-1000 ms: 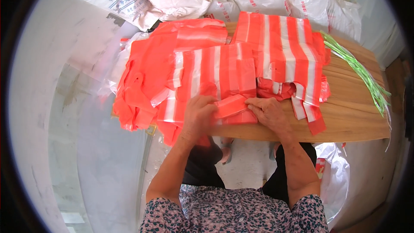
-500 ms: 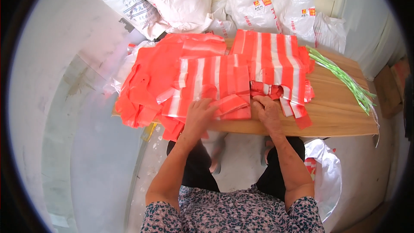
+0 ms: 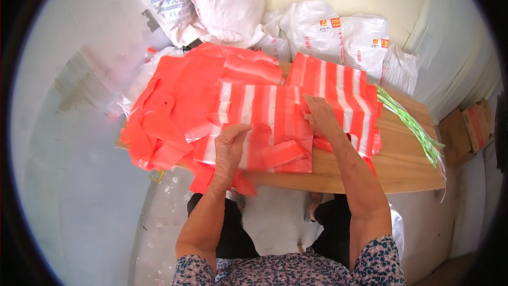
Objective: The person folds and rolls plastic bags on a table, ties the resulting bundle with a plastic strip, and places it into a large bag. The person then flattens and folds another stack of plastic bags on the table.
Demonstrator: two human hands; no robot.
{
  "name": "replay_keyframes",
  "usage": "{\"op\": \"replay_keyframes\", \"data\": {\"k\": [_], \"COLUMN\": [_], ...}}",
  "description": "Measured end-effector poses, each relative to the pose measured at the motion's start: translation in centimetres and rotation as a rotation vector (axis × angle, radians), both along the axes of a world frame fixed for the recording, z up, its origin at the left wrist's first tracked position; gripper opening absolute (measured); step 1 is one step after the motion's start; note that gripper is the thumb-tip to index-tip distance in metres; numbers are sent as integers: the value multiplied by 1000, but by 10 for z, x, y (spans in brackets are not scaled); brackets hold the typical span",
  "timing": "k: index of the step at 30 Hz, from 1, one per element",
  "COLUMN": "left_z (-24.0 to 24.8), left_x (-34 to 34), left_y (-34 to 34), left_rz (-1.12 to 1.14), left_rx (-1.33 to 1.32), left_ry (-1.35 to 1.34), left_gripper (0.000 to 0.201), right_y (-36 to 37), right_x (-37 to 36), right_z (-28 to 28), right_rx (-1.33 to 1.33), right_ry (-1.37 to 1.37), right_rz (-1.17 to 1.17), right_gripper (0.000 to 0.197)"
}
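Observation:
A red-and-white striped plastic bag (image 3: 288,127) lies flat at the middle of the wooden table, near its front edge. At its left side my left hand (image 3: 229,144) is closed, thumb and fingertips pinched together at a blurred, lifted red flap of the plastic. My right hand (image 3: 324,119) reaches over the bag's right edge, its fingers closed on creased film there; the fingertips are partly hidden. Left of the striped bag spreads a heap of plain red plastic bags (image 3: 182,87). A second striped stack (image 3: 328,77) lies behind my right hand, partly covered by my forearm.
A bundle of green plastic ties (image 3: 413,124) lies along the right of the wooden table (image 3: 394,172). Full white sacks (image 3: 222,5) and smaller white bags (image 3: 315,32) stand against the back wall. Cardboard boxes (image 3: 465,127) sit at the far right.
My right hand has moved up along the striped bag's right edge. The left hand has shifted slightly left and now pinches a raised red flap. The whole view has tilted and shifted.

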State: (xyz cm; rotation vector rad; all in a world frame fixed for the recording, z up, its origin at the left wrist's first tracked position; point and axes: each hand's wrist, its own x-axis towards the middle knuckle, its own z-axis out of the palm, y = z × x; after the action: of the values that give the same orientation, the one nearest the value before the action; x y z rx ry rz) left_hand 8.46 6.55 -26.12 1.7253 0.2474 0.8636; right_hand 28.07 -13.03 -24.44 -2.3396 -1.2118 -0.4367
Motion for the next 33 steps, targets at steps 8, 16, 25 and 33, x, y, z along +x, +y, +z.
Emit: {"op": "replay_keyframes", "data": {"k": [8, 16, 25, 33], "left_z": [4, 5, -4, 2], "left_x": [0, -10, -12, -13], "left_y": [5, 8, 14, 17], "left_rz": [-53, -157, -205, -186], "left_rx": [-163, -226, -302, -302], "left_ry": [48, 78, -11, 19], "left_gripper": [11, 16, 20, 19], "right_y": [12, 9, 17, 28], "right_x": [17, -51, -128, -153], "right_z": [30, 54, 11, 7], "right_rx": [-292, 50, 136, -26], "right_ry": [361, 309, 165, 316], "right_rz": [-114, -209, -118, 1], "right_gripper": [36, 22, 31, 34]}}
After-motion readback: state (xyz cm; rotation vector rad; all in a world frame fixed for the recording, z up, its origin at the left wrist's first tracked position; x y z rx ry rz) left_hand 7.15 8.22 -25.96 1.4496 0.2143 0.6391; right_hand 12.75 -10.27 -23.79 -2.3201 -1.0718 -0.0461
